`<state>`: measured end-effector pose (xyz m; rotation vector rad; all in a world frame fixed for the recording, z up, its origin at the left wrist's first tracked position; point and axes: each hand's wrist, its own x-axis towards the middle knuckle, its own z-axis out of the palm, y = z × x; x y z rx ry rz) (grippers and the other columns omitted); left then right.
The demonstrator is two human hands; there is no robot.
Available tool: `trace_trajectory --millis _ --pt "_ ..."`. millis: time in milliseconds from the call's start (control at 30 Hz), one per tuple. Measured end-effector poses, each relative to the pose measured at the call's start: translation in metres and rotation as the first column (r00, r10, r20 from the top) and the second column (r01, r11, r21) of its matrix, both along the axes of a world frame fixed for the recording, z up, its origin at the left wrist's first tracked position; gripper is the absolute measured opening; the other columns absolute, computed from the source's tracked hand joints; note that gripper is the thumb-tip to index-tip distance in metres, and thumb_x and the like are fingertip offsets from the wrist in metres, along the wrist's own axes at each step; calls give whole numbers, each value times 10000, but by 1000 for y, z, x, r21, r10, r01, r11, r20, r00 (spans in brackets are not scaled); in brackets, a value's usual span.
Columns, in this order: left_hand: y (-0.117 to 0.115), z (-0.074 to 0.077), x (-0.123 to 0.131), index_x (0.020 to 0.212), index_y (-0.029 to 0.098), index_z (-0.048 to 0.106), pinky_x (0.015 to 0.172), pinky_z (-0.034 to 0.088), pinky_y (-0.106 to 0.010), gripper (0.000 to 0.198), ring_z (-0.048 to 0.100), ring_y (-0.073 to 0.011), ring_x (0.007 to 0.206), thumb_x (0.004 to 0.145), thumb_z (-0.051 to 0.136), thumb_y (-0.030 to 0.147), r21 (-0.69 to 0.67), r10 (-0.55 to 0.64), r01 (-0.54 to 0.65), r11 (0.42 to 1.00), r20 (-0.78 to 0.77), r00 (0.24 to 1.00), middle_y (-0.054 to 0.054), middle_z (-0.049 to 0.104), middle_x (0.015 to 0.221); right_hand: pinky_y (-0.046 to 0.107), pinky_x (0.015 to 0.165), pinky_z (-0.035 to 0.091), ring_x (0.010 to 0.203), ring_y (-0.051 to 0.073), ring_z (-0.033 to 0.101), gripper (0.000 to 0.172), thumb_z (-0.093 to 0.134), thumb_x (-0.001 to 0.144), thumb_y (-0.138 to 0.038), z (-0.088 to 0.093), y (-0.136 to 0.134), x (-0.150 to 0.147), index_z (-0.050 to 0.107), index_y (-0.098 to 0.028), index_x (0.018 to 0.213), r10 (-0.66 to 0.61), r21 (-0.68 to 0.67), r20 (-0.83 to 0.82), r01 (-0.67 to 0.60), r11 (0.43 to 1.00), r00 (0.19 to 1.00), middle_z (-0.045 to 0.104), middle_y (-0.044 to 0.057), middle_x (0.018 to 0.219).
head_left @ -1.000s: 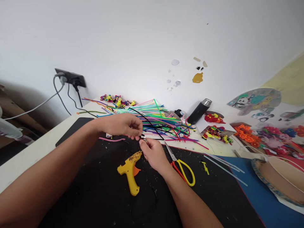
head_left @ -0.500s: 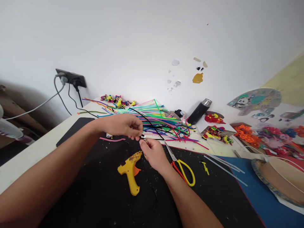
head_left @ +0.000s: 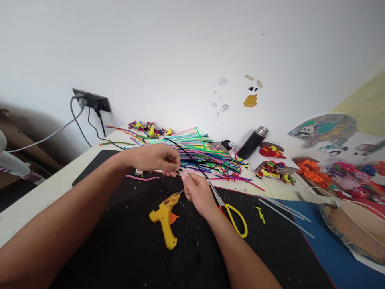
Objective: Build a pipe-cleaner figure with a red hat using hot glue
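**Both hands pinch one small piece above the black mat**

The left hand (head_left: 156,158) has its fingers curled and its fingertips closed on a small piece (head_left: 181,174). The right hand (head_left: 198,192) meets it from below and pinches the same piece between thumb and forefinger. The piece is too small to say what it is. A thin black stem (head_left: 192,159) runs from the fingertips up and away, over the pile of coloured stems (head_left: 204,150) that lies just beyond both hands.

Near the right hand, on its left, a yellow glue gun (head_left: 165,218) lies on the black mat (head_left: 126,241), and no hand touches it. The scissors (head_left: 231,212) lie just to the right of the right wrist, also untouched.

In my judgement the work on this piece is at an early stage: it is only a tiny thing with one long stem uncut. Small colourful figures (head_left: 148,128) beyond the left hand look finished.
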<state>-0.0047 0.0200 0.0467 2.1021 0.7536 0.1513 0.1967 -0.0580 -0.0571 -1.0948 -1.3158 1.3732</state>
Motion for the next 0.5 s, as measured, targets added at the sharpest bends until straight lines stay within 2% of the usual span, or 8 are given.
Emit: trace_trajectory --millis 100,233,500 --pt "-1 2 0 853 184 653 696 488 -224 152 662 -144 781 889 611 325 16 21 -22 1000 12 1000 -6 731 835 233 434 158 421 58 198 543 678 845 -681 4 2 5 449 -220 671 62 -25 -160 -67 997 985 295 -105 510" --pt "-2 4 0 872 184 647 677 465 -215 162 635 -131 761 896 599 337 36 43 -44 998 36 998 3 719 827 226 443 143 419 54 219 519 668 881 -662 7 4 10 490 -204 712 47 -13 -268 -52 999 962 324 -101 507" --pt "-1 3 -1 858 189 637 679 453 -223 129 628 -136 758 890 599 308 33 51 -53 998 56 997 10 721 828 224 430 120 406 45 210 477 729 843 -630 10 6 10 543 -199 764 -32 -51 -277 19 999 960 314 -110 513"
